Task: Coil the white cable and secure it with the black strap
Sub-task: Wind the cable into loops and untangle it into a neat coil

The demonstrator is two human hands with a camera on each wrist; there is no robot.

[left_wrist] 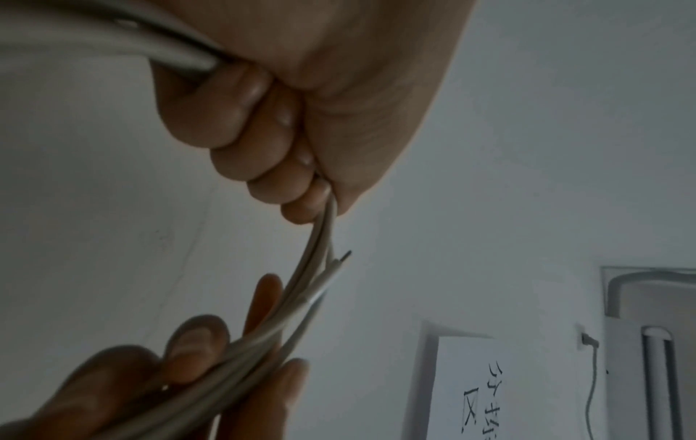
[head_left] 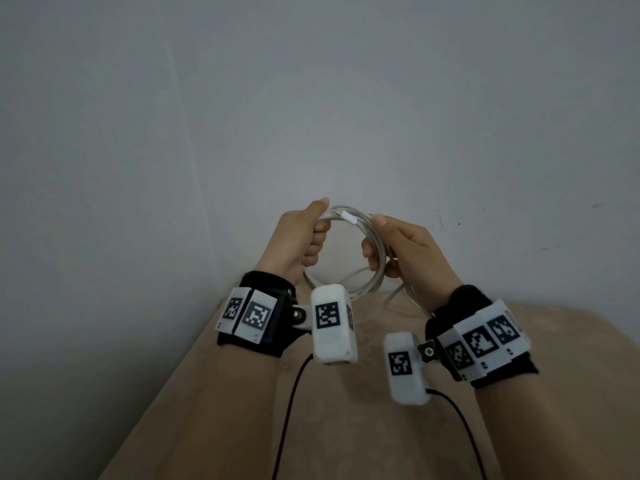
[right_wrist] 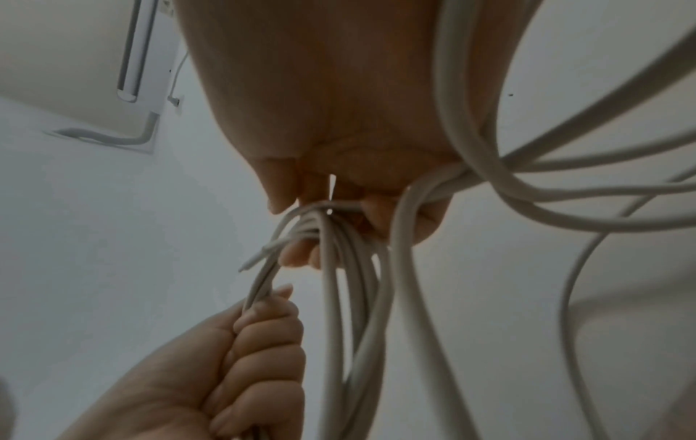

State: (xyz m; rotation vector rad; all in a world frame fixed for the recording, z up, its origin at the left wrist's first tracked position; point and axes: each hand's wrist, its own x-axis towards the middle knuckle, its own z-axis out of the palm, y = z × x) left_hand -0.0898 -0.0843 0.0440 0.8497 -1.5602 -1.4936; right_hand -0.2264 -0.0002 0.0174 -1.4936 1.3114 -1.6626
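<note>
Gripping white cable (head_left: 349, 221) coil, left hand (head_left: 301, 237), right hand (head_left: 398, 247), beige surface (head_left: 346, 427) beneath

Open air around the raised coil
The wall (head_left: 311, 98) stands behind; the white cable (head_left: 346, 223) hangs clear above the beige surface (head_left: 346, 427).

white cable (head_left: 375, 271), black-and-white checkered wrist tags (head_left: 258, 313), tan table (head_left: 346, 427)
</note>
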